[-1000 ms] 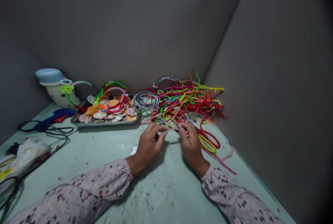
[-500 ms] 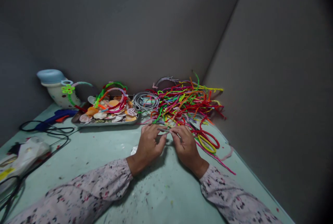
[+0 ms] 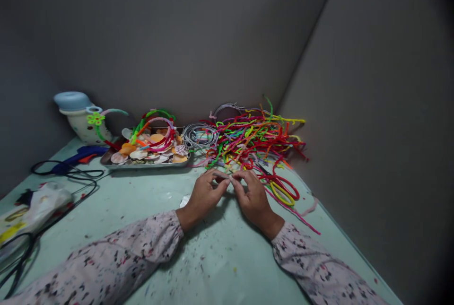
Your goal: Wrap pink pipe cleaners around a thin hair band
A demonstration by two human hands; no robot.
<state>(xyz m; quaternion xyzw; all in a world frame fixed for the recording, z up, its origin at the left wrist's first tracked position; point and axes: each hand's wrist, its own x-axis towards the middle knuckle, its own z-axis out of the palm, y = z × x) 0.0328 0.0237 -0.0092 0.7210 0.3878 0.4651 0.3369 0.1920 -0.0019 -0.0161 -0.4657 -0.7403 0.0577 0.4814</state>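
Note:
Just above the table, my left hand (image 3: pixel 205 195) and my right hand (image 3: pixel 252 199) meet with fingertips close together. Between them runs a thin grey strip (image 3: pixel 222 176), pinched by both; whether it is wire or pipe cleaner I cannot make out. Beyond my fingers lies a tangled heap of coloured pipe cleaners (image 3: pixel 248 135). Scissors with red and yellow handles (image 3: pixel 283 194) rest to the right of my right hand. A small pale, shiny piece (image 3: pixel 184 200) shows beside my left wrist.
A metal tray (image 3: pixel 149 166) of seashells with decorated headbands (image 3: pixel 161 123) stands behind on the left. Beside it are coiled silver rings (image 3: pixel 200 135), a blue glue gun (image 3: pixel 76 158) with a black cord (image 3: pixel 76 201), a plastic bag (image 3: pixel 53 198) and a lidded cup (image 3: pixel 76 116).
My left hand has shifted slightly right, its fingertips closer to my right hand, so less of the grey strip shows between them. The view has moved a little.

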